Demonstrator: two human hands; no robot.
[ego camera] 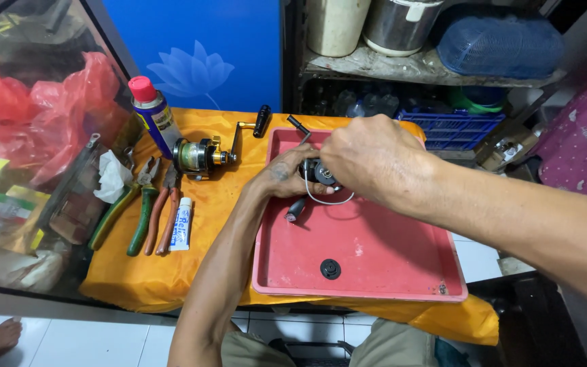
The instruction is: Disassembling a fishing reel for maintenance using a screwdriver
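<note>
A tray lies on the worktop, right of centre. Both hands meet over its upper part, the left hand beside the right hand, with a reel between them. A small round part lies in the tray's lower middle. Left of the tray sits a second reel, a spray can behind it. Pliers, cutters and a tube lie at centre left. A shelf stands at the upper right.

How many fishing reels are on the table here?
2. One gold and black reel sits on the yellow cloth beside the spray can. A black reel is held between the left hand and right hand over the red tray. Others may be hidden.
</note>
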